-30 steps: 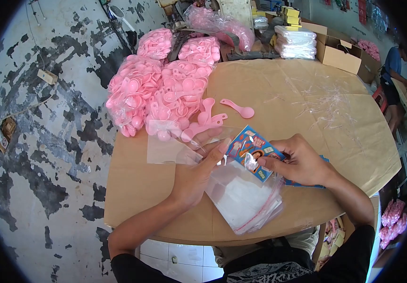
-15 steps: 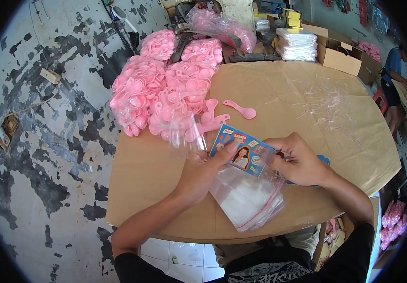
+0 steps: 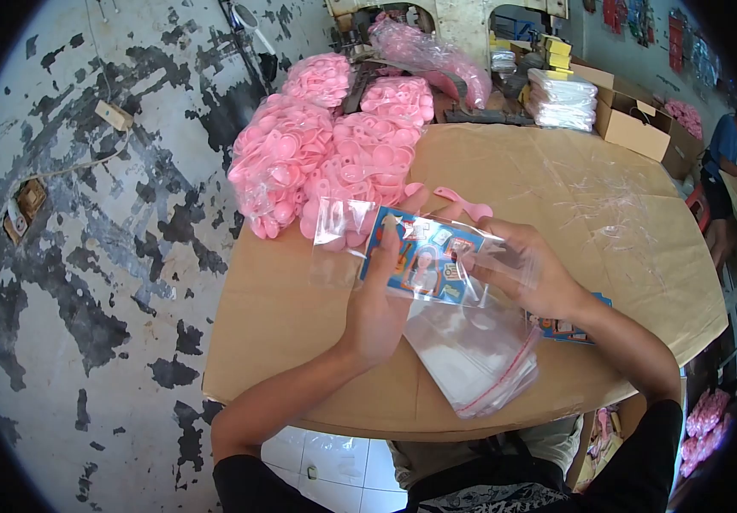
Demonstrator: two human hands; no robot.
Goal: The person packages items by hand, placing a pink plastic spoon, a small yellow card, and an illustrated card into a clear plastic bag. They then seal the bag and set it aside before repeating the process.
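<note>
In front of me a blue printed card (image 3: pixel 427 272) lies flat against a clear plastic bag (image 3: pixel 334 227), apparently inside it, though glare hides the exact edge. My left hand (image 3: pixel 374 321) is closed on the card's left part, thumb on top. At the other end, my right hand (image 3: pixel 529 272) pinches the card and film with thumb and fingers. Below them a stack of clear resealable bags (image 3: pixel 471 359) with a red stripe rests on the table. More blue cards (image 3: pixel 557 330) lie partly under my right forearm. A loose pink spoon (image 3: pixel 467 205) sits just beyond my hands.
Bags of pink spoons (image 3: pixel 283 154) are heaped at the table's back left. A stack of clear packs (image 3: pixel 561 98) and an open cardboard box (image 3: pixel 633 128) stand at the back right. Plastic threads lie on the brown table (image 3: pixel 642 295). Another person (image 3: pixel 722 162) is at far right.
The card, held in front of the bag stack before, now has clear film over its face and has turned to another side or card. My left thumb is raised more upright. The view has shifted.
</note>
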